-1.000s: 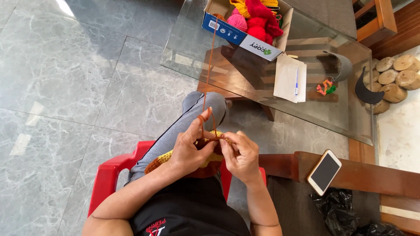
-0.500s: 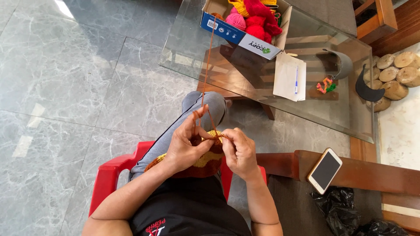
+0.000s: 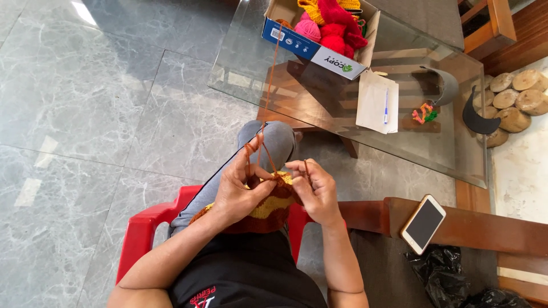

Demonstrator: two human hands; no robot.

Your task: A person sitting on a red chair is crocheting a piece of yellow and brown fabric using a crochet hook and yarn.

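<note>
The knit piece lies on the lap, pinched between both hands. The left hand has its fingers closed on it, with yarn running from them toward 12 o'clock, into the box. The right hand, at 3 o'clock, grips its edge.

You sit on a chair with the knitted piece in your lap, your left hand on its left side and your right hand on its right. A yarn strand runs from your left hand to the far box on the counter, which stands beyond your knee. Right of the box on the counter lie a paper sheet with a pen on it. Near right, a phone lies on a bench.
</note>
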